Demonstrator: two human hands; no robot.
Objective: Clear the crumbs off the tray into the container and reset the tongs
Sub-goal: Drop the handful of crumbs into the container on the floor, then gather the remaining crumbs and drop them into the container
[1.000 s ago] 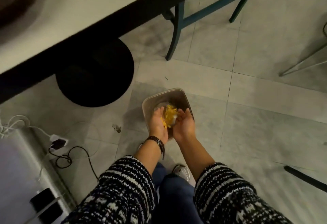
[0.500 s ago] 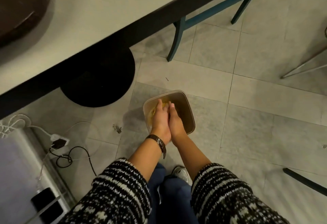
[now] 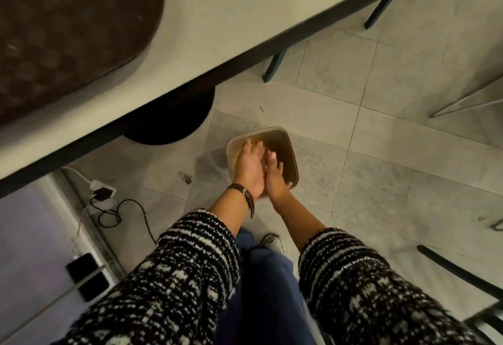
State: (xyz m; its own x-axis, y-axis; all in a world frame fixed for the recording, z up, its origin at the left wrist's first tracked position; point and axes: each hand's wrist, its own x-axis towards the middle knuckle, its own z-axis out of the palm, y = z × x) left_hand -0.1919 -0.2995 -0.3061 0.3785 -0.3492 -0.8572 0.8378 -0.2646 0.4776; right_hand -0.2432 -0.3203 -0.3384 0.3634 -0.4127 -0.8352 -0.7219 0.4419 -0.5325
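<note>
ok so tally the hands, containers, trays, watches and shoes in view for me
hands: 2 (left hand, right hand)
container: 1
tray: 1
watch: 1
shoe: 1
total: 6

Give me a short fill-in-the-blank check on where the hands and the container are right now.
1. The container stands on the ___, beside the table's edge.
2. The left hand and right hand touch each other directly over the ___.
3. The watch is worn on the ___ wrist.

Missing words: floor; container; left.
</note>
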